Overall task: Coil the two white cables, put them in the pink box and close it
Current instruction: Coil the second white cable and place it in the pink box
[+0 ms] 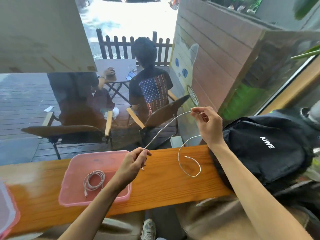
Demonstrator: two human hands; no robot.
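Observation:
An open pink box (72, 172) sits on the wooden counter at the left, and one coiled white cable (94, 181) lies inside it. I hold the second white cable (164, 128) stretched in the air between both hands. My left hand (133, 163) pinches it near one plug, just right of the box. My right hand (208, 123) pinches it higher up at the right. From the right hand the rest of the cable hangs down in a loose loop that rests on the counter.
The orange wooden counter (164, 187) runs across the view in front of a window. A black backpack (270, 149) lies at its right end. The pink lid (7, 210) rests at the far left edge. Outside, two people sit on chairs.

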